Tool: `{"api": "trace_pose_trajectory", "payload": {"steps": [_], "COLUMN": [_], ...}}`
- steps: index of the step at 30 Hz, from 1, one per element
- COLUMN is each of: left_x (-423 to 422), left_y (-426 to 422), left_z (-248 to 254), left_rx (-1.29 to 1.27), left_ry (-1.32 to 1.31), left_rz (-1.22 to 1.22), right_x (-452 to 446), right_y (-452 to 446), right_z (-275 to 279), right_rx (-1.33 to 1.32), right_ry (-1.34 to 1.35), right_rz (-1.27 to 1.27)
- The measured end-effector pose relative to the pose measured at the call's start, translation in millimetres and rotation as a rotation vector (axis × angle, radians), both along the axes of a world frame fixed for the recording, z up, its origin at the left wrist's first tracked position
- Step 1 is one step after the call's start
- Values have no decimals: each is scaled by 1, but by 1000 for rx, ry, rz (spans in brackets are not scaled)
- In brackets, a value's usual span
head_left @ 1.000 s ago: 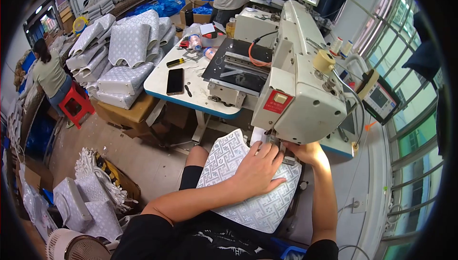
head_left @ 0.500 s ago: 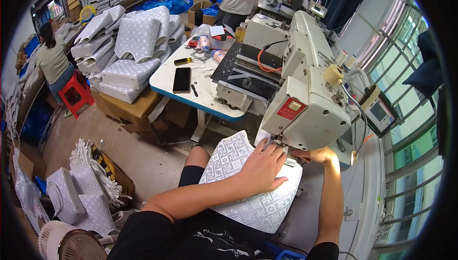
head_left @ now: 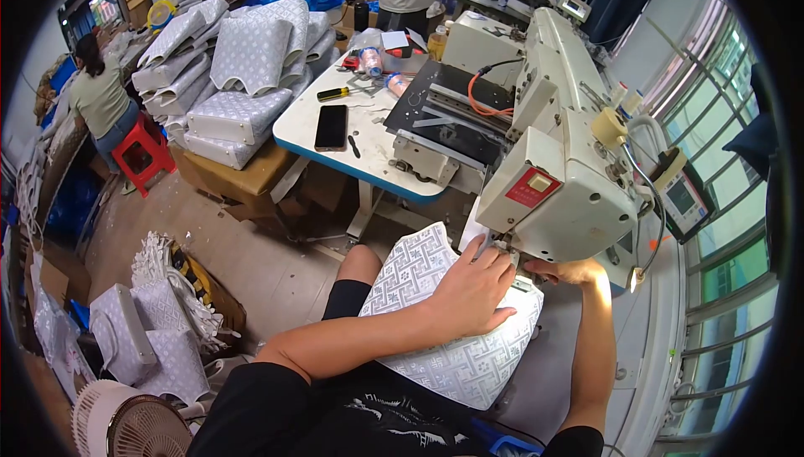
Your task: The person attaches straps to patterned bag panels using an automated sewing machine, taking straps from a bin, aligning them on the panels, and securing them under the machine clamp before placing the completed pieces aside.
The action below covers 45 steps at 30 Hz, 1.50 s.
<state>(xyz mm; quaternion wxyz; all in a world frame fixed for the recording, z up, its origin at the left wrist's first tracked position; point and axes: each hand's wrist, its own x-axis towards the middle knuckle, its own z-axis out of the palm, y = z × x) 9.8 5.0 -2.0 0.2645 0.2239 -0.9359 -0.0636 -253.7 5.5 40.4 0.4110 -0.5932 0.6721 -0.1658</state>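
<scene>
Patterned panel [head_left: 477,361], sewing machine [head_left: 574,176] at 1 o'clock: prob. aligning. L hand [head_left: 476,289] atop, fingers apart; R hand [head_left: 574,271]: can't tell. Next needs steady guiding.

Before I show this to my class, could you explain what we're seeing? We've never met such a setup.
There's no robot here: the view comes from a head-worn camera, aimed forward and down. The wearer's bare left hand rests palm-down on a patterned sheet, its fingers near a sewing machine. The right hand is by the sheet's upper right edge; whether it grips anything is hard to tell. On the white table lie a phone and a screwdriver.
</scene>
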Motion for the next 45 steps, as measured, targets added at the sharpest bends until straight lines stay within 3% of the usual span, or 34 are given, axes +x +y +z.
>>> {"api": "trace_pose_trajectory", "payload": {"steps": [4,8,11,13,14,15,16,17,19,23,26,35,39,41,42,45], "left_x": [3,8,13,16,19,19,18,17,13,15,19,36,60,99,121,167], "left_y": [-3,-11,-30,-42,-48,-53,-55,-57,-53,-39,-34,-31,-50,-42,-41,-6], "left_z": [2,-2,-3,3,8,11,10,7,4,10,12,12,-12,-48,-77,-163], "left_rx": [15,62,100,144,210,273,295,251,216,204,184,140,174,449,633,1393], "left_ry": [-16,49,53,44,-29,-105,-119,-84,-48,-52,-59,-115,-56,174,261,653], "left_rz": [5,-8,-89,-164,-172,-192,-249,-244,-287,-232,-215,-168,-248,-32,29,134], "right_x": [1,-17,-51,-120,-176,-182,-190,-128,-36,-19,-17,1,2,0,6,23], "right_y": [-4,-20,-31,-51,-71,-74,-66,-51,-27,-12,-11,-11,14,44,53,82], "right_z": [0,-22,-56,-96,-146,-149,-154,-104,-10,4,-2,2,-10,-36,-39,-46], "right_rx": [-46,138,-836,-706,-654,-590,-565,-190,-6,63,113,72,38,-212,-213,-927], "right_ry": [-8,-68,-213,-299,-122,58,64,-398,401,255,-26,41,-72,-318,-320,-514], "right_rz": [18,2,369,441,326,205,147,-79,-8,64,107,165,62,-212,-208,-375]}}
